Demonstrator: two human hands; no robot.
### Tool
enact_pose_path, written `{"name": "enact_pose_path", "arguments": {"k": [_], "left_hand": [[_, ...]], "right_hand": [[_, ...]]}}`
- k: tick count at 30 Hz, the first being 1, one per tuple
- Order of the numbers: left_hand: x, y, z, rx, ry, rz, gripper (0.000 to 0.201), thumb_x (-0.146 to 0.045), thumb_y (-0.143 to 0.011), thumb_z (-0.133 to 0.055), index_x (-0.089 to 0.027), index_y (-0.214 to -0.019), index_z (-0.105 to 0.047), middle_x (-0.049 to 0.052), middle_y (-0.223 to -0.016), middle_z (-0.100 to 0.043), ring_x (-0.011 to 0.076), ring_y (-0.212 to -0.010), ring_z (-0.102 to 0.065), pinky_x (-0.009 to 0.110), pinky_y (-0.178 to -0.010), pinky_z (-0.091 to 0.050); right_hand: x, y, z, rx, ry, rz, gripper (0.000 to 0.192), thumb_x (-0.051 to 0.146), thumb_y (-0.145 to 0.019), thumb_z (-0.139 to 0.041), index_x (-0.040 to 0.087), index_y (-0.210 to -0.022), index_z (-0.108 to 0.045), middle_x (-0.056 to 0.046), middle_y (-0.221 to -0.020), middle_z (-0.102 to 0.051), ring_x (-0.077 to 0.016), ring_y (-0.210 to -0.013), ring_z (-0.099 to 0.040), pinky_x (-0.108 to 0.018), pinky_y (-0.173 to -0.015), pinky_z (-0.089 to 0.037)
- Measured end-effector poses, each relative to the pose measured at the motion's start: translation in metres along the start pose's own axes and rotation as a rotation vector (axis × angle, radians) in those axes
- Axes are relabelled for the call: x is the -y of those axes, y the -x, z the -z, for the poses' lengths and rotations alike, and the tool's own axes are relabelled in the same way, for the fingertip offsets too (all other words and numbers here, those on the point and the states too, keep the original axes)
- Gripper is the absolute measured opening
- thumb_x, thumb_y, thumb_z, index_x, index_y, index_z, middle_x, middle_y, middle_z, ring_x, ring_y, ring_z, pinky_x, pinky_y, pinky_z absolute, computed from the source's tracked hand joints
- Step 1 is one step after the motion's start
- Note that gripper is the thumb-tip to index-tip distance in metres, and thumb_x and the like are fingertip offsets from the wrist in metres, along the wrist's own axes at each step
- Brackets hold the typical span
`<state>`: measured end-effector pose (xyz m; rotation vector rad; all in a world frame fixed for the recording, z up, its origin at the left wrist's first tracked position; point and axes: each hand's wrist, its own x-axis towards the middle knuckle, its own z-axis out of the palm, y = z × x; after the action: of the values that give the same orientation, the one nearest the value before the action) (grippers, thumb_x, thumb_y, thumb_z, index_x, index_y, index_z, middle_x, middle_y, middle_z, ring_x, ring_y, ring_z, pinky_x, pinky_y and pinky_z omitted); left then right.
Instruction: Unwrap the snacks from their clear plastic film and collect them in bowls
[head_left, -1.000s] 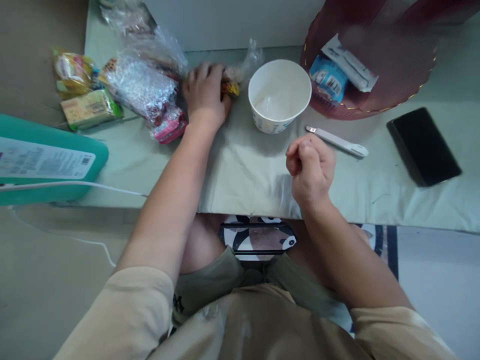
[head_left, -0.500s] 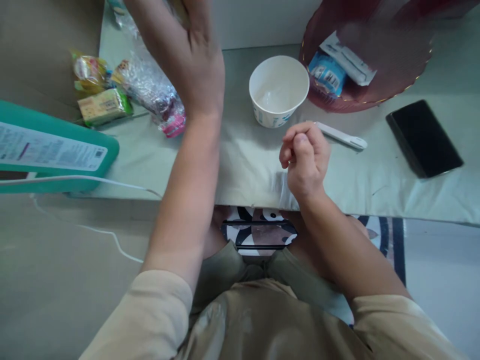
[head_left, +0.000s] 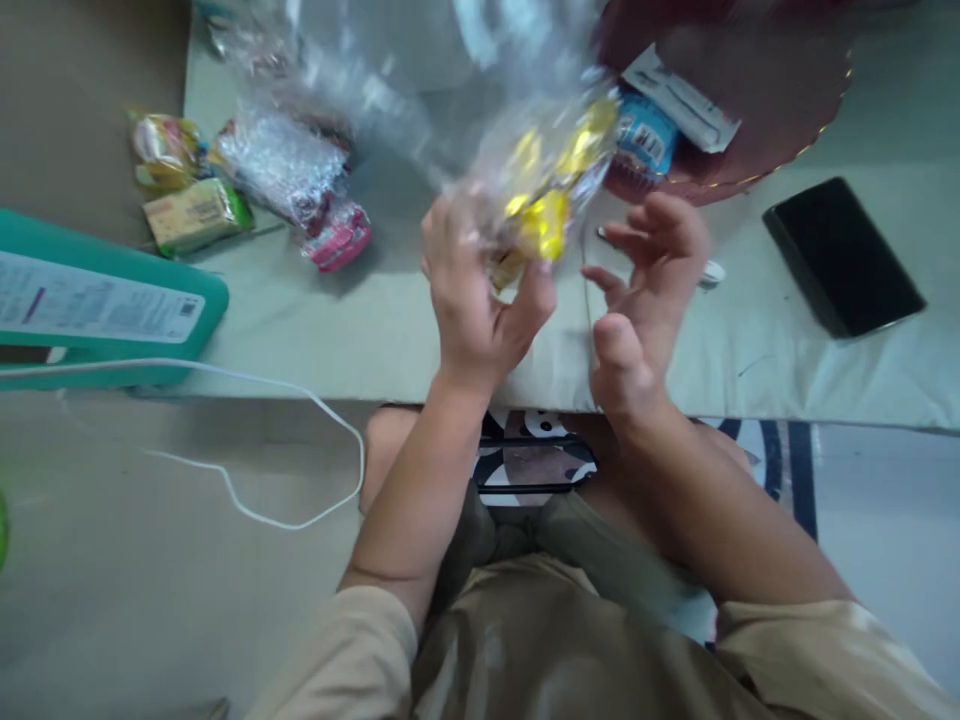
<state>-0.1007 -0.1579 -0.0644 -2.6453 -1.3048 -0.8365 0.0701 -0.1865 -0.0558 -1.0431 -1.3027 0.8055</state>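
My left hand [head_left: 487, 290] is closed on a clear plastic bag [head_left: 375, 90] holding yellow foil-wrapped pieces [head_left: 551, 220]; motion smears the bag, and it trails up and to the left. To its right, my right hand [head_left: 649, 290] is raised with its fingers apart and nothing in them. The paper cup seen earlier is hidden behind the bag. Only the end of a white plastic handle [head_left: 711, 273] shows past my right fingers.
A black phone [head_left: 846, 258] lies to the right. Packets [head_left: 643, 135] rest in a reddish gold-rimmed plate [head_left: 795, 130]. Wrapped snacks [head_left: 281, 170] and a green container [head_left: 150, 285] are at left, where a white cable [head_left: 285, 375] hangs over the table's front edge.
My left hand has come back from the far upper left with the clear bag, over the place where the cup was visible. My right hand has opened from a closed fist.
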Motion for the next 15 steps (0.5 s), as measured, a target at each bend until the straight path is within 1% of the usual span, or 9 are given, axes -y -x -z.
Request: {"name": "enact_pose_path", "arguments": {"k": [1, 2, 4, 5, 7, 9, 12, 13, 15], "left_hand": [[-0.005, 0.000, -0.002, 0.021, 0.023, 0.021, 0.049, -0.063, -0.096, -0.055, -0.031, -0.132, -0.066, -0.003, -0.146, -0.063, 0.0212, -0.165, -0.008, 0.040, -0.134, -0.019], [-0.009, 0.000, -0.003, 0.041, 0.043, 0.042, 0.051, -0.064, -0.095, -0.056, -0.032, -0.134, -0.066, -0.003, -0.146, -0.063, 0.0233, -0.164, -0.012, 0.042, -0.133, -0.021], [-0.011, -0.002, -0.003, 0.078, 0.083, 0.084, 0.054, -0.065, -0.093, -0.057, -0.034, -0.137, -0.063, -0.001, -0.145, -0.064, 0.0276, -0.162, -0.020, 0.045, -0.130, -0.024], [-0.011, -0.003, -0.004, 0.094, 0.104, 0.102, 0.056, -0.065, -0.092, -0.058, -0.034, -0.139, -0.062, 0.000, -0.144, -0.064, 0.0296, -0.160, -0.025, 0.046, -0.128, -0.026], [-0.011, -0.002, -0.005, 0.108, 0.154, 0.116, 0.060, -0.063, -0.090, -0.060, -0.033, -0.142, -0.059, 0.003, -0.142, -0.066, 0.0325, -0.153, -0.038, 0.048, -0.124, -0.031], [-0.011, 0.003, -0.007, 0.108, 0.193, 0.117, 0.060, -0.060, -0.089, -0.060, -0.033, -0.143, -0.058, 0.005, -0.138, -0.068, 0.0335, -0.144, -0.048, 0.049, -0.119, -0.033], [-0.011, 0.015, -0.010, 0.134, 0.203, 0.129, 0.055, -0.057, -0.091, -0.058, -0.036, -0.142, -0.058, 0.005, -0.139, -0.068, 0.0332, -0.141, -0.050, 0.050, -0.120, -0.031], [-0.010, 0.020, -0.011, 0.138, 0.201, 0.131, 0.053, -0.056, -0.092, -0.057, -0.037, -0.142, -0.057, 0.004, -0.141, -0.066, 0.0330, -0.143, -0.048, 0.051, -0.121, -0.029], [-0.009, 0.029, -0.013, 0.117, 0.219, 0.157, 0.050, -0.050, -0.095, -0.055, -0.038, -0.143, -0.055, 0.004, -0.149, -0.060, 0.0320, -0.148, -0.043, 0.052, -0.123, -0.027]], "right_hand": [[0.001, -0.001, 0.005, 0.002, 0.048, 0.009, 0.073, 0.083, -0.081, -0.057, 0.045, -0.141, -0.039, -0.003, -0.153, -0.039, -0.0275, -0.140, -0.049, -0.038, -0.104, -0.055], [0.000, -0.003, 0.009, 0.019, 0.062, 0.006, 0.077, 0.085, -0.080, -0.057, 0.046, -0.143, -0.037, -0.003, -0.155, -0.039, -0.0282, -0.141, -0.049, -0.038, -0.102, -0.056], [-0.004, -0.006, 0.015, 0.084, -0.009, -0.005, 0.079, 0.086, -0.078, -0.060, 0.047, -0.143, -0.037, -0.003, -0.150, -0.047, -0.0285, -0.137, -0.055, -0.038, -0.095, -0.060], [-0.008, -0.007, 0.018, 0.124, -0.066, -0.010, 0.075, 0.082, -0.079, -0.063, 0.047, -0.141, -0.039, -0.002, -0.145, -0.052, -0.0278, -0.134, -0.058, -0.039, -0.094, -0.060], [-0.014, -0.008, 0.023, 0.187, -0.173, -0.023, 0.066, 0.070, -0.081, -0.071, 0.048, -0.137, -0.045, -0.001, -0.141, -0.058, -0.0261, -0.132, -0.061, -0.043, -0.101, -0.059], [-0.017, -0.008, 0.026, 0.262, -0.229, -0.039, 0.064, 0.064, -0.075, -0.080, 0.044, -0.130, -0.054, -0.001, -0.143, -0.059, -0.0267, -0.133, -0.061, -0.048, -0.109, -0.055], [-0.016, -0.008, 0.026, 0.399, -0.168, -0.097, 0.054, 0.062, -0.067, -0.087, 0.032, -0.108, -0.068, -0.006, -0.136, -0.065, -0.0303, -0.130, -0.062, -0.053, -0.112, -0.052], [-0.015, -0.008, 0.025, 0.420, -0.134, -0.109, 0.047, 0.060, -0.069, -0.088, 0.030, -0.100, -0.071, -0.007, -0.132, -0.067, -0.0305, -0.128, -0.063, -0.054, -0.112, -0.052], [-0.013, -0.007, 0.020, 0.416, -0.094, -0.098, 0.032, 0.052, -0.076, -0.085, 0.027, -0.092, -0.072, -0.006, -0.128, -0.069, -0.0294, -0.125, -0.065, -0.055, -0.112, -0.051]]}}
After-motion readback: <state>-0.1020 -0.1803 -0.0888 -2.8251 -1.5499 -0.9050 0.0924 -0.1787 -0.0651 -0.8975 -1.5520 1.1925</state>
